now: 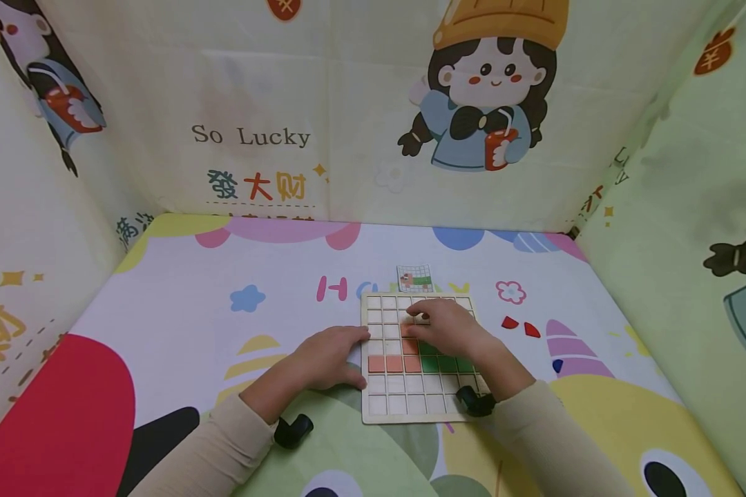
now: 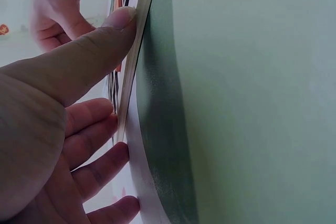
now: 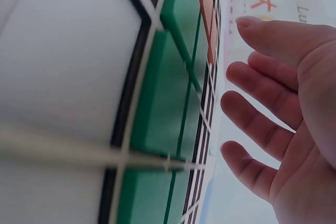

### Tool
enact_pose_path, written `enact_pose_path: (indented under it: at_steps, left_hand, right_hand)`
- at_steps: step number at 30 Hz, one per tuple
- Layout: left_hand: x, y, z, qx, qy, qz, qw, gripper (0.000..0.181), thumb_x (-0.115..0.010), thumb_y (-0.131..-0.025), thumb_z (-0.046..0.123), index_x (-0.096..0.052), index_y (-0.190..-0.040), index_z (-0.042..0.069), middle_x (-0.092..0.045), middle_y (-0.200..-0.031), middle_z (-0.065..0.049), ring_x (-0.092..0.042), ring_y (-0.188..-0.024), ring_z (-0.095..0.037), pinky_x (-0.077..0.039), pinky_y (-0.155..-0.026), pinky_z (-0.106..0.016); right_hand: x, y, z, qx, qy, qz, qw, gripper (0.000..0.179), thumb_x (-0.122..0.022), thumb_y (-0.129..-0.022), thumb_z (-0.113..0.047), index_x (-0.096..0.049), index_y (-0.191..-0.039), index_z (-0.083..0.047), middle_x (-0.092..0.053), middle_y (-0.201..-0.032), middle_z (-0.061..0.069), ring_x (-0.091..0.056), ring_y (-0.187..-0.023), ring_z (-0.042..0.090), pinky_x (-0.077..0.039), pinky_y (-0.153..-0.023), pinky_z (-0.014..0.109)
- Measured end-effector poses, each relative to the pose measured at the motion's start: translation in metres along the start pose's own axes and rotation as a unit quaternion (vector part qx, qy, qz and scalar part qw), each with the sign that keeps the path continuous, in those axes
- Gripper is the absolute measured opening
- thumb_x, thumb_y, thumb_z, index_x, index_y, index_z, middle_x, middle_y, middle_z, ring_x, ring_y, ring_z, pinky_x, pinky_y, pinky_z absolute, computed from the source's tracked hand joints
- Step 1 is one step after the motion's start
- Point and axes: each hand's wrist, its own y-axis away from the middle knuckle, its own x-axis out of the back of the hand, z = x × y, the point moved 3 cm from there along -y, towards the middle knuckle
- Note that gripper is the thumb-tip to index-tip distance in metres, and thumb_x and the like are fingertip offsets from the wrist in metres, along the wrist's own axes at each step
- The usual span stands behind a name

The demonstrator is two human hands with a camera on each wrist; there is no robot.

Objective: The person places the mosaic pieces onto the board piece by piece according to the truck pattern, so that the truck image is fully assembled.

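A pale grid board (image 1: 376, 407) lies flat on the patterned cloth. White tiles fill many of its squares, with orange tiles (image 1: 376, 364) and a block of green tiles (image 1: 432, 364) among them. My left hand (image 1: 329, 355) rests against the board's left side; in the left wrist view its thumb (image 2: 118, 22) and fingertips touch the edge. Over the upper middle squares hovers my right hand (image 1: 450, 328), partly covering the tiles. The right wrist view shows its fingers (image 3: 257, 119) loosely bent and spread beside the green tiles, holding nothing visible.
Just beyond the board is a small card (image 1: 415, 278) with a gridded orange and green picture. Red shapes (image 1: 510, 322) and a dark blue one (image 1: 557, 366) are on the cloth to the right. Printed fabric walls (image 1: 360, 186) enclose the back and sides.
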Motion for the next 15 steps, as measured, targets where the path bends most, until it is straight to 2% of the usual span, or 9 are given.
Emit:
enact_pose_path:
  at_steps: [10, 15]
  left_hand:
    - [0.002, 0.0, 0.001, -0.008, 0.001, -0.001, 1.0, 0.076, -0.088, -0.077, 0.029, -0.053, -0.141, 0.005, -0.054, -0.143, -0.013, -0.048, -0.133, -0.033, -0.039, -0.108, -0.047]
    - [0.001, 0.0, 0.001, -0.006, 0.003, 0.0, 1.0, 0.076, -0.088, -0.076, 0.029, -0.054, -0.141, 0.005, -0.054, -0.142, -0.012, -0.048, -0.132, -0.033, -0.04, -0.108, -0.047]
  right_hand:
    - [0.013, 0.015, 0.023, -0.023, -0.009, 0.016, 0.9996, 0.041, -0.072, -0.093, -0.024, -0.065, -0.129, -0.005, -0.067, -0.123, 0.011, -0.064, -0.106, 0.029, -0.052, -0.091, 0.049]
    - [0.017, 0.025, 0.039, -0.053, -0.012, 0.028, 0.9981, 0.042, -0.072, -0.092, -0.025, -0.065, -0.128, -0.005, -0.067, -0.121, 0.012, -0.063, -0.105, 0.031, -0.053, -0.089, 0.048]
